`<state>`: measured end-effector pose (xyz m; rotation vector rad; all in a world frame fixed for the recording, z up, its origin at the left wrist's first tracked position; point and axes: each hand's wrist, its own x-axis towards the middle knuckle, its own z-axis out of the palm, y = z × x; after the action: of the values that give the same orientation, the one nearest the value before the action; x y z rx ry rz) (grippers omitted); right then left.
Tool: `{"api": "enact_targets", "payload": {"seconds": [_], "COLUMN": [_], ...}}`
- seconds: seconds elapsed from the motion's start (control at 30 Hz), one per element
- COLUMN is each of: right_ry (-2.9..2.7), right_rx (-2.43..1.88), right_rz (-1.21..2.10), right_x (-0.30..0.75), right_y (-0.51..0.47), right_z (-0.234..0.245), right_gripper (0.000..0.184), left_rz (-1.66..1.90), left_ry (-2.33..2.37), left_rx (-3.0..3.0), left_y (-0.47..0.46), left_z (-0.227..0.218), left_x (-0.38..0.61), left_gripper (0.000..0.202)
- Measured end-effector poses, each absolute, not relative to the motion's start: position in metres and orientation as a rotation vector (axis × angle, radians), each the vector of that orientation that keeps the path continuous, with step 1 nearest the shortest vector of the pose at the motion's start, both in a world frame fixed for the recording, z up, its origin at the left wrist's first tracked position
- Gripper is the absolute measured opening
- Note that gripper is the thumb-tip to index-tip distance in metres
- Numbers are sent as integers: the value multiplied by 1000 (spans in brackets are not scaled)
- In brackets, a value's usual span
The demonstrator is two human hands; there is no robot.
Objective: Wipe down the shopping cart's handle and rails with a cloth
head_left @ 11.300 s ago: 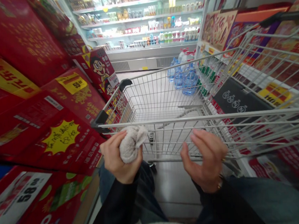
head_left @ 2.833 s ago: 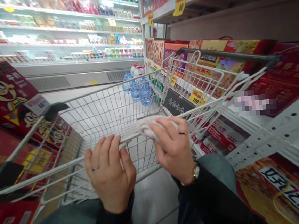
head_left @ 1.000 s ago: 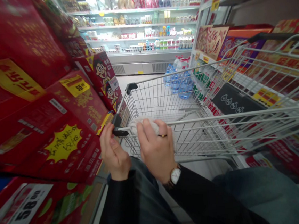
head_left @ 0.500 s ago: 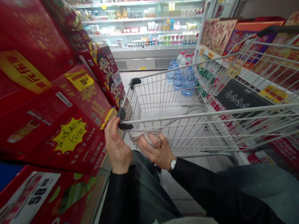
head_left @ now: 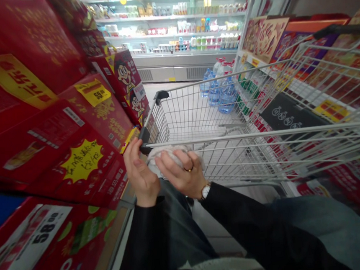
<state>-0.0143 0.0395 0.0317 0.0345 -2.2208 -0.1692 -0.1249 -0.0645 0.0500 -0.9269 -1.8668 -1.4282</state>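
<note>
A wire shopping cart with black plastic corner pieces stands in front of me. My left hand has its fingertips on the near-left black corner, steadying against it from the left. Bunched under the fingers of my right hand is a whitish cloth, pressed against the cart's side just below the top rail. A ring and a wristwatch show on the right hand. The palm side of the right hand is hidden.
Red boxed goods with price tags are stacked close on the left. Shelves with boxes line the right side, behind the cart. Large water bottles stand on the floor ahead, before a lit refrigerated display.
My right hand has slid the cloth a little left and up, closer to the cart's corner. The left hand stays at the corner.
</note>
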Motion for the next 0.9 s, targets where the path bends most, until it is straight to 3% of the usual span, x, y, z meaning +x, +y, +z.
{"api": "enact_targets", "payload": {"seconds": [0.17, 0.37, 0.57, 0.9], "right_ry": [-2295, -1886, -1789, -1757], "right_rx": [109, -101, -301, -217], "right_rz": [-111, -390, -415, -470], "right_x": [-28, 10, 69, 32], "right_y": [36, 64, 102, 90], "right_z": [12, 13, 17, 22], "right_gripper": [33, 18, 24, 17], "left_rz": [-1426, -1415, -1387, -1325], "left_ry": [-1854, -1871, -1864, -1851], "left_rx": [-950, -971, -951, -932], "left_y": [-65, -63, -59, -53], "left_z": [48, 53, 52, 50], "left_x": [-127, -129, -126, -127], "left_gripper": [54, 52, 49, 47]}}
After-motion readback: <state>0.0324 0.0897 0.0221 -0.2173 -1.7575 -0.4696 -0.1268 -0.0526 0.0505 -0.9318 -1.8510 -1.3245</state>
